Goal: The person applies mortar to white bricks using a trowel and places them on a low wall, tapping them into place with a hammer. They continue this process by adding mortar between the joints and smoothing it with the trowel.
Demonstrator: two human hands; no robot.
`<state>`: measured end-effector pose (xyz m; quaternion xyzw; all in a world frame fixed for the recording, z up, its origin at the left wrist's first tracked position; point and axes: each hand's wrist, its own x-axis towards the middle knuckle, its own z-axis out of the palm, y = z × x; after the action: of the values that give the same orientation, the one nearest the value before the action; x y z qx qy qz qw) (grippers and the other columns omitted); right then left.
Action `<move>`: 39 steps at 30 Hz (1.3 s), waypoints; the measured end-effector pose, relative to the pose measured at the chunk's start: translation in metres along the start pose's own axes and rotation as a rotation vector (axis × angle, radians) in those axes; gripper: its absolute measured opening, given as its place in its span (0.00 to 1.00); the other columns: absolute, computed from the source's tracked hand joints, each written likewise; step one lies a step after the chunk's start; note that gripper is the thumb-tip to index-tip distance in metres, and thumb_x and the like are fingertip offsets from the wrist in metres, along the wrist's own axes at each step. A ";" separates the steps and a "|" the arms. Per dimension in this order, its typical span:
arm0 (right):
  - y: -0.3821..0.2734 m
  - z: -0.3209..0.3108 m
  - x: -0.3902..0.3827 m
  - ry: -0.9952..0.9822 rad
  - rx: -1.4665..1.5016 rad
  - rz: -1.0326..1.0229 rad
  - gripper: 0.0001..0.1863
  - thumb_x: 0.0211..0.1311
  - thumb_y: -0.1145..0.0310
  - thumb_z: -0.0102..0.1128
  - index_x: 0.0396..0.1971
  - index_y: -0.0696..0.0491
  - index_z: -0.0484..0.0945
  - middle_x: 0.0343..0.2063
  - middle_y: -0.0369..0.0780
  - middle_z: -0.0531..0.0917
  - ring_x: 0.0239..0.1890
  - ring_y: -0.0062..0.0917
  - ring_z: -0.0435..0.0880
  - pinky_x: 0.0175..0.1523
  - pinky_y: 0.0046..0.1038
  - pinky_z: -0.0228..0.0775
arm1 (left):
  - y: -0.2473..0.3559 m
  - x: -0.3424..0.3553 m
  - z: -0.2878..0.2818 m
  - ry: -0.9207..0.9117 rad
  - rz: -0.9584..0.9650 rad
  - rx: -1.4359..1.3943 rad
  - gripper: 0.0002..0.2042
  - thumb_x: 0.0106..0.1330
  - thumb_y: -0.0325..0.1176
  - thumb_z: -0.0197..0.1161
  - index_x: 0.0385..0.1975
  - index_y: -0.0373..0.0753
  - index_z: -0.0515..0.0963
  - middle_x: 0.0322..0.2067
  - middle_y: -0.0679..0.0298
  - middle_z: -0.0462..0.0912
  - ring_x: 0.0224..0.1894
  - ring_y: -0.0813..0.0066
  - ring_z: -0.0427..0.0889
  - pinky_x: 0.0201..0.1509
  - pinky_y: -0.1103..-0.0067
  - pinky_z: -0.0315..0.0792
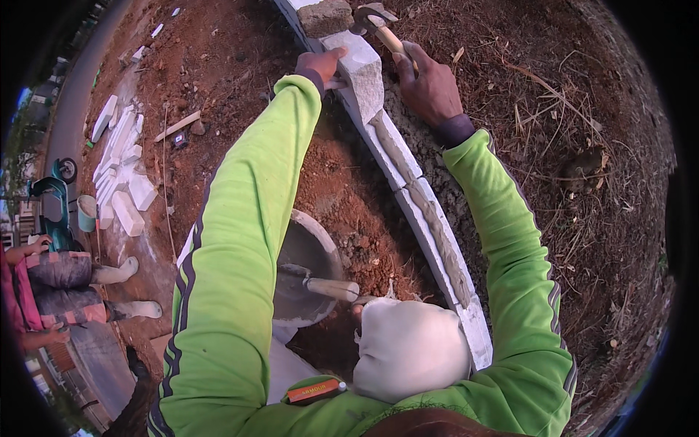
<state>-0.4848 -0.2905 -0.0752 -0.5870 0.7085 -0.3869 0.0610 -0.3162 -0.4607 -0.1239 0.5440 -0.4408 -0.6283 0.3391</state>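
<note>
My left hand grips the near end of a pale, rough-faced stone block, with fingers on its top and left side. The block sits on a low, narrow white wall. My right hand is closed round the wooden handle of a hammer. The hammer's metal head is over the block's far end, beside a brown rough stone; whether it touches either one I cannot tell. A strip of grey mortar runs along the wall top towards me.
A round tub of grey mortar, with a wooden-handled trowel, stands left of the wall. White blocks lie on red soil, near a bucket and motorbike. Another person is at the left. Dry grass covers the right.
</note>
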 end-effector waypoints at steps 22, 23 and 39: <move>-0.016 -0.045 -0.055 -0.002 0.136 0.002 0.22 0.73 0.51 0.57 0.51 0.55 0.79 0.30 0.52 0.86 0.31 0.45 0.87 0.40 0.43 0.78 | 0.013 -0.059 -0.035 -0.075 -0.088 -0.065 0.47 0.66 0.59 0.67 0.71 0.26 0.58 0.63 0.35 0.70 0.54 0.39 0.83 0.59 0.57 0.81; -0.028 -0.059 -0.067 -0.029 0.195 0.018 0.22 0.72 0.51 0.59 0.49 0.56 0.79 0.28 0.50 0.85 0.29 0.40 0.86 0.38 0.40 0.77 | 0.009 -0.074 -0.057 -0.119 -0.001 -0.029 0.49 0.68 0.63 0.62 0.73 0.26 0.54 0.64 0.33 0.69 0.56 0.39 0.82 0.61 0.59 0.80; -0.283 0.027 -0.257 -0.633 0.660 -0.440 0.20 0.65 0.61 0.60 0.47 0.60 0.70 0.25 0.55 0.83 0.33 0.57 0.83 0.41 0.54 0.75 | -0.080 -0.445 -0.244 0.113 0.298 -0.509 0.32 0.76 0.49 0.56 0.70 0.33 0.60 0.59 0.52 0.75 0.64 0.56 0.76 0.71 0.60 0.69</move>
<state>-0.1706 -0.0810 -0.0130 -0.7604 0.3548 -0.3969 0.3719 0.0074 -0.0719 -0.0316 0.4050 -0.3248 -0.6305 0.5771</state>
